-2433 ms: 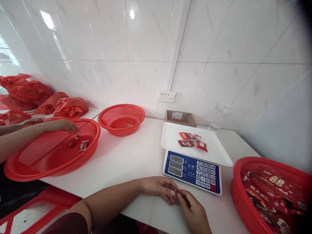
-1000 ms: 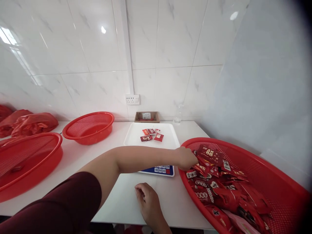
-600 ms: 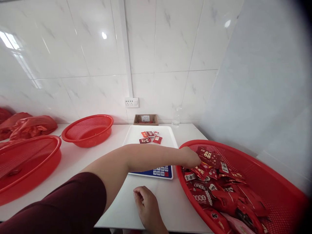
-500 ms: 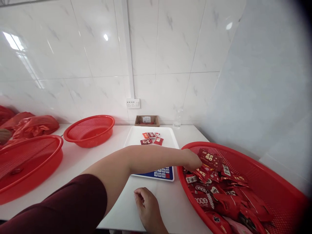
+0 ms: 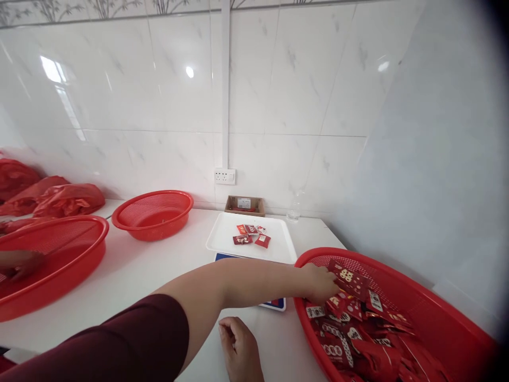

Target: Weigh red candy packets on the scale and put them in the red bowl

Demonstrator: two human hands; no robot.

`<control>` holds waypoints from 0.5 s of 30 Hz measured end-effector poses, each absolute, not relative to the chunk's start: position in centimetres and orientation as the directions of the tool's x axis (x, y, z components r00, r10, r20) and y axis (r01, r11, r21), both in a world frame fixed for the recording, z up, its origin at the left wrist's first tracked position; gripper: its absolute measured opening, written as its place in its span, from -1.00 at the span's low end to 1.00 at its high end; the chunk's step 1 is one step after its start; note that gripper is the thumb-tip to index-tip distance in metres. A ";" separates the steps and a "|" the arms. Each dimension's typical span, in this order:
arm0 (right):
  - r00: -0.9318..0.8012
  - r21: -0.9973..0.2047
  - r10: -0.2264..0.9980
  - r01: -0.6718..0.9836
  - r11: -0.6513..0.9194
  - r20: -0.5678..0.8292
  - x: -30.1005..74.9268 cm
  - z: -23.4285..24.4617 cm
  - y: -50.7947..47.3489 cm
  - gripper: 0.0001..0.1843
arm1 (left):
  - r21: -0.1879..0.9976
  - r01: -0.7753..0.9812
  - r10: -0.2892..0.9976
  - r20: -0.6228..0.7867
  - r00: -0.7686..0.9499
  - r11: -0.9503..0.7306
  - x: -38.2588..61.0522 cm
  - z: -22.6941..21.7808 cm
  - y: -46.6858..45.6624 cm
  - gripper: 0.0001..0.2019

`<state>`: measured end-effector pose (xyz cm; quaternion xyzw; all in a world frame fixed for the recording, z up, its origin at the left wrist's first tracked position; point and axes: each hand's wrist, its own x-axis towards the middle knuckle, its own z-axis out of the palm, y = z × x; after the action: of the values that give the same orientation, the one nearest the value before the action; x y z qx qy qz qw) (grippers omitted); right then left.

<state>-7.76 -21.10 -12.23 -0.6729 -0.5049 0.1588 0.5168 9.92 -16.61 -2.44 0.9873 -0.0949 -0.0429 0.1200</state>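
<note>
My left hand [image 5: 319, 282] reaches across over the near-left part of a large red plastic basket [image 5: 433, 302]. Its fingers are bent down at the edge of a dark red packet [image 5: 347, 277] with gold characters; the fingertips are hidden, so what they pinch does not show. Many red snack packets [image 5: 338, 339] lie heaped in this basket. My right hand [image 5: 240, 347] is loosely closed on the white table, and nothing shows in it. Beyond my left forearm is a scale with a white tray [image 5: 218, 236], several small packets [image 5: 251, 233] lying on it.
Further left stand two red baskets [image 5: 153, 233] [image 5: 59, 281]; another person's hand [image 5: 19, 262] is inside the nearer one. Red plastic bags [image 5: 69, 200] are piled behind it. A small cardboard box [image 5: 245, 205] and a clear bottle [image 5: 294, 207] stand by the tiled wall.
My view has tilted up. My left hand has shifted slightly right, its bent fingers showing more. The other person's hand has moved down into the left basket. My right hand stays closed.
</note>
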 end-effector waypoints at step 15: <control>0.537 -0.908 0.800 0.417 0.023 0.267 -7.9 -14.8 -20.3 -0.59 | 0.247 0.297 0.318 0.050 0.947 -0.923 1.5 3.6 -0.2 -0.55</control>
<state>-7.94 -20.28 -14.77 -0.6775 -0.4492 0.1718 0.5566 1.47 -0.17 3.62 0.9794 0.1568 0.0445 0.1189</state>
